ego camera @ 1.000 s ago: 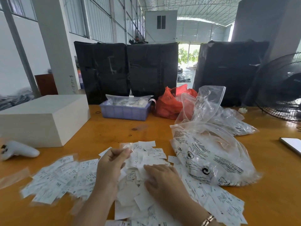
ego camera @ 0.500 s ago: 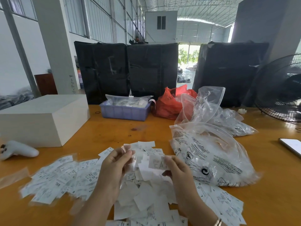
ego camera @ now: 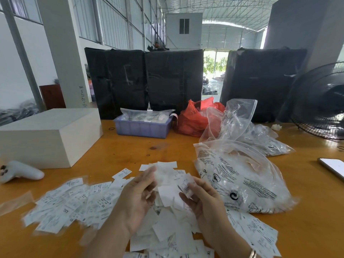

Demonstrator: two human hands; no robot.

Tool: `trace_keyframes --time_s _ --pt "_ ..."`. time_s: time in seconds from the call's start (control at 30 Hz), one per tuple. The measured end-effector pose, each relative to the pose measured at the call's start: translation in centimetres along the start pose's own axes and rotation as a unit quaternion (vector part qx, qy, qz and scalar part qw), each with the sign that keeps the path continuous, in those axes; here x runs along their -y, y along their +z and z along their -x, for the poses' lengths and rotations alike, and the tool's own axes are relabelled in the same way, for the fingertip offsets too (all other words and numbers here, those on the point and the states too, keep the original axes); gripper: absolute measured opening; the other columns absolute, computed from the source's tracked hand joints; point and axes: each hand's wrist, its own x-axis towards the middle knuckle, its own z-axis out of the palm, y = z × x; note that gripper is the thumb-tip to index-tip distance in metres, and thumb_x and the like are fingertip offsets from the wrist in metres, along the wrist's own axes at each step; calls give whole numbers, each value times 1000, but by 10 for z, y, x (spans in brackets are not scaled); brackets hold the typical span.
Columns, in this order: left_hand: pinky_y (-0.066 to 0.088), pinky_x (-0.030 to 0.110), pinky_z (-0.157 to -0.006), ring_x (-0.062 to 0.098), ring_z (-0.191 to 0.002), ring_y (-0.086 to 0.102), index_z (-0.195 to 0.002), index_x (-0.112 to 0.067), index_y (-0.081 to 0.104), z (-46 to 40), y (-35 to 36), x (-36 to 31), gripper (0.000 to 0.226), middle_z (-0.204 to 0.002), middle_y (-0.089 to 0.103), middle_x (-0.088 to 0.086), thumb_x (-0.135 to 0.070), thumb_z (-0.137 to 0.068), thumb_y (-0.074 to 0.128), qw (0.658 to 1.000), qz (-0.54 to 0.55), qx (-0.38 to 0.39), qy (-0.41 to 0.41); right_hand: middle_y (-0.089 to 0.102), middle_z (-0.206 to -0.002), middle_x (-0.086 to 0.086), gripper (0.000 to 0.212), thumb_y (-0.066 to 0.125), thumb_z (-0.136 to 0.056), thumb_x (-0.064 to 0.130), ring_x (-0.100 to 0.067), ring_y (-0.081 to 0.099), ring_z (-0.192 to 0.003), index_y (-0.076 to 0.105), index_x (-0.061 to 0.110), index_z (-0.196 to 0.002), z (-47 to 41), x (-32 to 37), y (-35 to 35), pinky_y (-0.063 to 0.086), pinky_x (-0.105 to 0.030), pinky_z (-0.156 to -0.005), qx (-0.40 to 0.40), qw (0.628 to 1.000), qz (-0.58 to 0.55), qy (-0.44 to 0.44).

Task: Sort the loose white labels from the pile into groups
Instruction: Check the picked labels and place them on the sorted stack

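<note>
Two hands are raised just above the pile (ego camera: 167, 226) of loose white labels at the near middle of the table (ego camera: 119, 151). A second ago the right hand (ego camera: 202, 198) lay flat on the pile; it has since lifted clear and now pinches a single small printed label (ego camera: 185, 184) between thumb and fingers. The left hand (ego camera: 137, 196) has stayed raised throughout, its fingers curled round a thin stack of labels (ego camera: 163, 174), blurred at the top edge. The two hands are near each other but not touching.

A spread of labels (ego camera: 74, 202) lies to the left of the pile, and a further group (ego camera: 255, 231) lies at the right, beside a clear plastic bag (ego camera: 240, 179) printed with black text. Whether these spreads are finished groups cannot be told.

Assessment: one label has been drawn from the pile and is being brought toward the held stack, which suggests it is being matched to that group. The pile remains large, so the sort is at an early or middle stage.

Other items noted: a white box (ego camera: 48, 135) and a white controller (ego camera: 20, 172) at the left, a blue tray (ego camera: 143, 127) and red bag (ego camera: 193, 118) at the far side, a phone (ego camera: 333, 167) at the right edge.
</note>
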Motion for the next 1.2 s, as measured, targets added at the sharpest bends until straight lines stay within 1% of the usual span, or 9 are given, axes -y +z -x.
trace_keyframes --time_s 0.13,0.27,0.37,0.43,0.6,0.73,0.97,1.1,1.2 --pt "51 20 -50 12 -63 66 -79 -13 75 -1 2 5 19 -74 71 5 -13 -60 73 999 -41 -19 6 71 -81 -7 10 73 -62 12 -13 62 -66 75 15 -71 -1 0 0 47 -23 -63 -16 999 6 -29" --pt "55 23 -52 21 -73 72 -79 -9 66 -2 2 7 24 -81 73 13 -3 -57 74 1000 -24 -7 4 68 -76 -7 13 69 -63 5 -11 56 -59 70 17 -65 -1 0 -4 45 -19 -49 -24 999 -8 -37" --pt "57 25 -58 24 -79 72 -96 -9 67 -2 2 10 39 -75 69 9 -1 -59 72 1000 -22 19 7 70 -81 -10 29 66 -63 -3 -18 65 -67 70 13 -87 -2 -1 -5 52 -21 -52 -16 999 -30 -31" --pt "57 24 -64 24 -83 72 -96 -15 74 -1 3 11 39 -74 69 5 -3 -59 74 998 -45 29 15 70 -88 -14 34 66 -67 -5 -22 67 -73 66 8 -98 -3 -2 -6 56 -25 -58 -11 999 -26 -26" --pt "56 27 -79 19 -83 69 -84 -30 77 0 7 19 24 -69 68 -8 -7 -77 74 956 -282 -4 81 70 -80 -11 3 68 -69 9 -20 69 -75 67 11 -68 -3 -1 -5 57 -26 -65 -22 996 -45 -70" --pt "49 8 -59 1 -64 61 -80 -31 74 2 10 21 21 -63 64 -12 -10 -80 73 923 -361 -17 129 71 -81 -11 23 72 -67 18 -21 70 -77 61 6 -82 -3 -2 -7 57 -26 -67 -81 992 8 -92" --pt "47 5 -60 -5 -73 65 -78 -28 74 2 11 20 15 -73 72 -18 -13 -78 74 916 -362 -38 170 73 -87 -11 11 64 -85 15 -25 71 -85 60 6 -89 -1 -8 -5 56 -22 -65 -107 987 56 -109" --pt "51 11 -66 1 -76 69 -82 -29 73 1 10 20 13 -78 73 -17 -15 -80 72 920 -352 -29 169 73 -90 -11 16 63 -85 17 -24 71 -86 60 3 -94 -2 -6 -5 56 -22 -66 -99 988 55 -102" --pt "50 9 -61 3 -76 70 -82 -29 73 1 10 19 14 -79 73 -16 -15 -82 70 930 -336 -14 151 73 -86 -10 13 64 -86 16 -24 71 -81 60 5 -89 -3 -5 -7 56 -23 -64 -100 988 74 -96"
